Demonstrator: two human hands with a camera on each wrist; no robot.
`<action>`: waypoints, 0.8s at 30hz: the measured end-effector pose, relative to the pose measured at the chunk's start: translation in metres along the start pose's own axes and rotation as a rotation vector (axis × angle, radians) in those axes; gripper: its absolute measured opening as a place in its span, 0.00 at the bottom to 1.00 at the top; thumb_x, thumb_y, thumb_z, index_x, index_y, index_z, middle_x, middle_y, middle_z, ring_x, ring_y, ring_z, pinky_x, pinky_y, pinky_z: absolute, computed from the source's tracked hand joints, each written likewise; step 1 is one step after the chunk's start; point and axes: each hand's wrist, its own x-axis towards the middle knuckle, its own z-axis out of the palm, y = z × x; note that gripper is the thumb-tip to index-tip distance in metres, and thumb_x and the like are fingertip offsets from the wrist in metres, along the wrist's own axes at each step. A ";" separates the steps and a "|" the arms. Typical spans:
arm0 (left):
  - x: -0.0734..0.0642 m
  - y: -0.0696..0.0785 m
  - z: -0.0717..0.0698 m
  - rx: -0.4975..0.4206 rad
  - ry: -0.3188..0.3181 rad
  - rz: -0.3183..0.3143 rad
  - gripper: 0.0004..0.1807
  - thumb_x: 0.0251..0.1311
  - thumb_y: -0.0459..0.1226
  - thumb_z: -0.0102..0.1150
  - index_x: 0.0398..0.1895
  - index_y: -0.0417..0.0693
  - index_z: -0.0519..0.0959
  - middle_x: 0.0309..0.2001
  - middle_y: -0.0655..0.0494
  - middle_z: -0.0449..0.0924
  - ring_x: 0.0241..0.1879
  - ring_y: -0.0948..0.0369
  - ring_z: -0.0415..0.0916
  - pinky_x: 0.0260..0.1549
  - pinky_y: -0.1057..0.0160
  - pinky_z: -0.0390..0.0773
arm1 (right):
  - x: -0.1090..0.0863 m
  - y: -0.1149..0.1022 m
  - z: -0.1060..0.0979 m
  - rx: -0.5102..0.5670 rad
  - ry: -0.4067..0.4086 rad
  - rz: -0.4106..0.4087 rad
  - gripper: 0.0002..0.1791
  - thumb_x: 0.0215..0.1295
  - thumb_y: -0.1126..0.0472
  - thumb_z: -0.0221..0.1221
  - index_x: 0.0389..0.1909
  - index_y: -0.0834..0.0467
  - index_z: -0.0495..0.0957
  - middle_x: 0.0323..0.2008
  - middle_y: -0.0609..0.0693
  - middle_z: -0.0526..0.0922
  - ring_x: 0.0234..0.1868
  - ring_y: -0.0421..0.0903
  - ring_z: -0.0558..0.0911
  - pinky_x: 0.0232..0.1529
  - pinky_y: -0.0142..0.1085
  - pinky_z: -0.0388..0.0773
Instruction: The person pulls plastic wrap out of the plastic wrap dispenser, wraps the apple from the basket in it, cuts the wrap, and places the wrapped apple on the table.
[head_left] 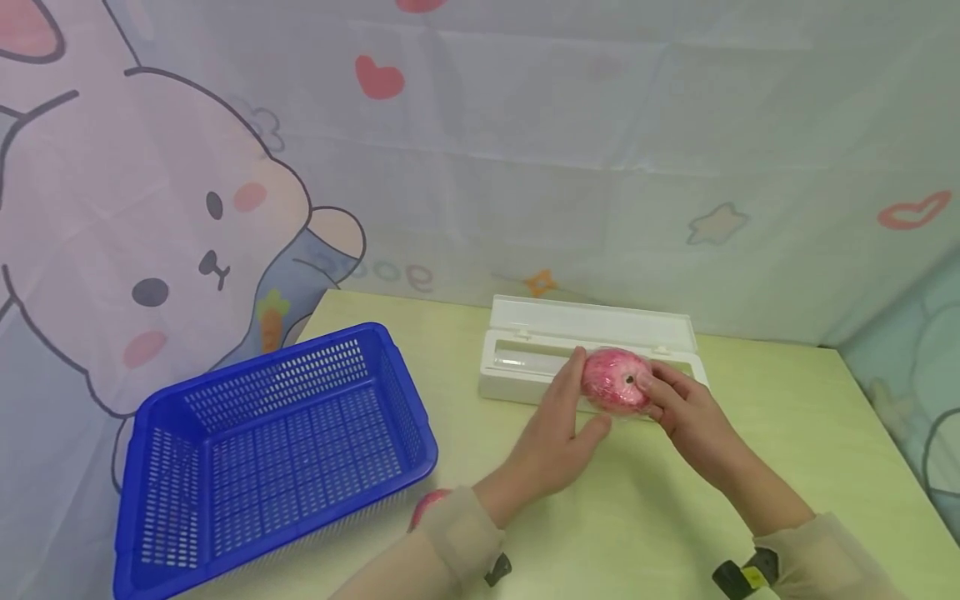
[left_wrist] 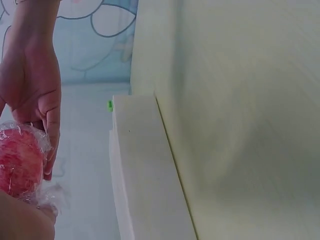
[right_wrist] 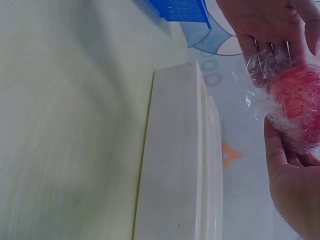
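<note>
A red apple wrapped in clear cling film is held up just above the front of a white cling film box. My right hand grips the apple from the right, its thumb on top near the stem hollow. On the other side, my left hand has its fingers fairly straight against the wrapped apple, the thumb held away. Loose film sticks out from the apple toward the left fingers in the right wrist view. The box's lid stands raised, and a pale roll lies inside.
A blue plastic basket stands on the left of the pale yellow-green table. Part of another red thing shows between the basket and my left sleeve. Behind the table hangs a printed cloth.
</note>
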 end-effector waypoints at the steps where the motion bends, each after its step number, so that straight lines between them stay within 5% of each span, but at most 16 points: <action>1: 0.000 0.001 0.001 -0.019 0.000 -0.005 0.44 0.75 0.44 0.47 0.88 0.44 0.42 0.87 0.49 0.45 0.85 0.56 0.45 0.81 0.51 0.53 | 0.000 -0.001 0.001 -0.007 0.000 0.000 0.20 0.85 0.60 0.51 0.71 0.63 0.70 0.55 0.39 0.82 0.54 0.33 0.83 0.56 0.25 0.80; 5: 0.003 0.005 0.000 -0.104 -0.009 -0.079 0.42 0.75 0.44 0.45 0.88 0.45 0.46 0.86 0.49 0.50 0.84 0.54 0.49 0.81 0.49 0.54 | 0.000 -0.003 0.002 -0.050 0.006 0.005 0.29 0.86 0.59 0.50 0.75 0.75 0.61 0.55 0.37 0.81 0.55 0.32 0.82 0.56 0.24 0.80; 10: 0.009 0.006 -0.007 -0.238 0.030 -0.212 0.35 0.80 0.48 0.43 0.85 0.47 0.59 0.82 0.52 0.62 0.81 0.53 0.60 0.78 0.49 0.61 | -0.001 -0.005 0.000 -0.144 0.006 0.036 0.34 0.87 0.56 0.49 0.79 0.76 0.55 0.62 0.43 0.77 0.57 0.28 0.79 0.57 0.22 0.78; 16: 0.012 0.005 -0.012 -0.375 0.075 -0.324 0.32 0.81 0.55 0.48 0.79 0.48 0.70 0.78 0.55 0.70 0.77 0.51 0.67 0.76 0.48 0.66 | -0.006 -0.002 -0.001 -0.373 -0.004 0.004 0.31 0.86 0.52 0.50 0.79 0.67 0.63 0.71 0.65 0.73 0.57 0.27 0.79 0.57 0.22 0.76; 24: 0.013 0.000 -0.005 -0.504 0.102 -0.424 0.34 0.75 0.52 0.62 0.76 0.42 0.73 0.70 0.47 0.79 0.70 0.52 0.76 0.69 0.50 0.75 | -0.007 0.007 0.006 -0.396 -0.027 -0.038 0.28 0.86 0.55 0.52 0.77 0.67 0.66 0.68 0.65 0.76 0.58 0.31 0.80 0.57 0.24 0.78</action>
